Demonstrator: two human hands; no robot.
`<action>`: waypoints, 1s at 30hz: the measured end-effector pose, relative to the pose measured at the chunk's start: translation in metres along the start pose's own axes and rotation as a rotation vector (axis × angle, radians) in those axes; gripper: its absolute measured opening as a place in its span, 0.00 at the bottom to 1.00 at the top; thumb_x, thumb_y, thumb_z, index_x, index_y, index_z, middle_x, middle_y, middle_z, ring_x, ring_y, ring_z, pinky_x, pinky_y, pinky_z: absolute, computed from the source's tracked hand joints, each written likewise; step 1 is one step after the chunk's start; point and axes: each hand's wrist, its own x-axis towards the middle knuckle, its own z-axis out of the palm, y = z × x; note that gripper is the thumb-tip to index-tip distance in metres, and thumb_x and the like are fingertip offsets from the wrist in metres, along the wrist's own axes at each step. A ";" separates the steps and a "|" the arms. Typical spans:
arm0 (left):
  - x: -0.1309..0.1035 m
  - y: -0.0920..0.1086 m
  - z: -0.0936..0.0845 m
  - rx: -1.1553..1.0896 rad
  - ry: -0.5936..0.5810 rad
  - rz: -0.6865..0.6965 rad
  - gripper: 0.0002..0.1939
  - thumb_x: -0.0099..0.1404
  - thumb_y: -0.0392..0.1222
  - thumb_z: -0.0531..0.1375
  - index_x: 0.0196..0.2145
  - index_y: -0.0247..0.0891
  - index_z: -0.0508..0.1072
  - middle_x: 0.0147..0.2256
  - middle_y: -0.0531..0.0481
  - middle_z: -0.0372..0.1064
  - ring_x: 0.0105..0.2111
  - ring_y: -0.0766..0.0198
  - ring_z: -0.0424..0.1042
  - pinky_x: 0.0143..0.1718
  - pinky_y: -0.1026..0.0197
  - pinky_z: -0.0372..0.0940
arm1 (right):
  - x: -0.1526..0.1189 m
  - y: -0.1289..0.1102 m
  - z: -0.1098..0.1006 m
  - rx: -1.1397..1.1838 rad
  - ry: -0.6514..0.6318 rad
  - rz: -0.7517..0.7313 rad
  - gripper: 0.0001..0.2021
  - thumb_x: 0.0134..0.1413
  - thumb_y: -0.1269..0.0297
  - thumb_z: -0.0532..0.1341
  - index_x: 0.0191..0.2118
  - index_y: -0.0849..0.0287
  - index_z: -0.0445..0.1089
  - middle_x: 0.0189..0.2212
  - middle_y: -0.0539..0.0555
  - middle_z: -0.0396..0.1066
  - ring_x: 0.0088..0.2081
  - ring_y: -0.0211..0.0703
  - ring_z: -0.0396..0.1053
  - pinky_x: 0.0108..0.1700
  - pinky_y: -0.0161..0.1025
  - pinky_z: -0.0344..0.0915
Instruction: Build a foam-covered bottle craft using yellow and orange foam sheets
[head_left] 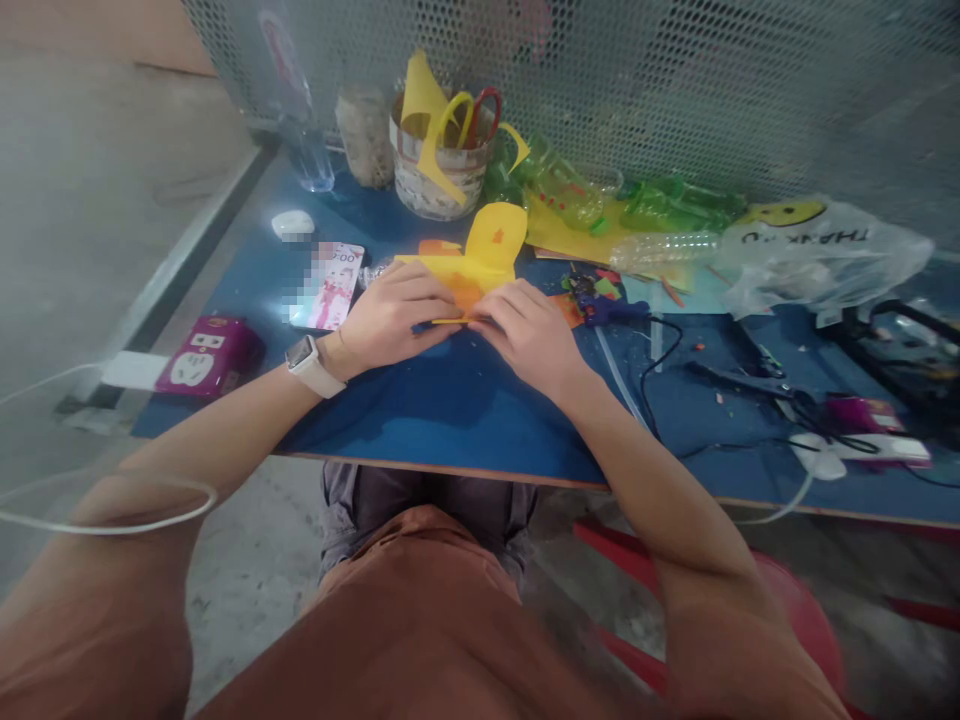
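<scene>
At the left end of the blue bench (442,420), a purple socket box (214,355) sits near the edge. Beyond it lies a small rounded white object (292,224), too unclear to name, and next to that a phone (339,290) with its screen lit. Farther back stand a clear plastic bottle (309,165) and, beside it, a cloudy container (365,140), both close to the perforated metal screen (637,90). The left hand (401,315), a pale watch (315,368) on its wrist, comes in just right of the phone; its grip is closed on the near left part of a yellow paper piece (495,240). Behind that hand, a round tub (439,190) holds scissors with yellow and red handles and curling yellow offcuts. The yellow paper piece is mid-bench between the two hands, a rounded flap rising on its far side. The right hand (534,335) has its grip closed too, pinching the near edge just beside the left fingertips. Right of it lie a dark purple tool (615,310) with a black cord and, behind, green plastic bottles (562,190) beside yellow sheets. Farther right come a ribbed clear bottle (664,250), a translucent plastic bag (832,260) and, nearer the front edge, a white power strip (885,447).
</scene>
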 end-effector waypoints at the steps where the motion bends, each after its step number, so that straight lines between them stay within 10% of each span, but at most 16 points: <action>1: 0.000 0.000 0.000 -0.004 0.016 0.011 0.07 0.83 0.48 0.69 0.48 0.45 0.85 0.44 0.49 0.87 0.43 0.57 0.81 0.47 0.49 0.76 | 0.000 0.000 0.000 0.003 0.001 0.000 0.15 0.87 0.55 0.57 0.52 0.55 0.79 0.46 0.61 0.82 0.50 0.57 0.77 0.53 0.53 0.72; 30: 0.005 0.005 0.000 -0.029 0.095 0.037 0.05 0.82 0.47 0.72 0.46 0.46 0.86 0.40 0.53 0.88 0.41 0.59 0.83 0.45 0.50 0.80 | -0.001 0.000 -0.002 0.017 0.035 -0.041 0.12 0.87 0.56 0.58 0.52 0.54 0.78 0.45 0.59 0.83 0.48 0.55 0.78 0.51 0.51 0.73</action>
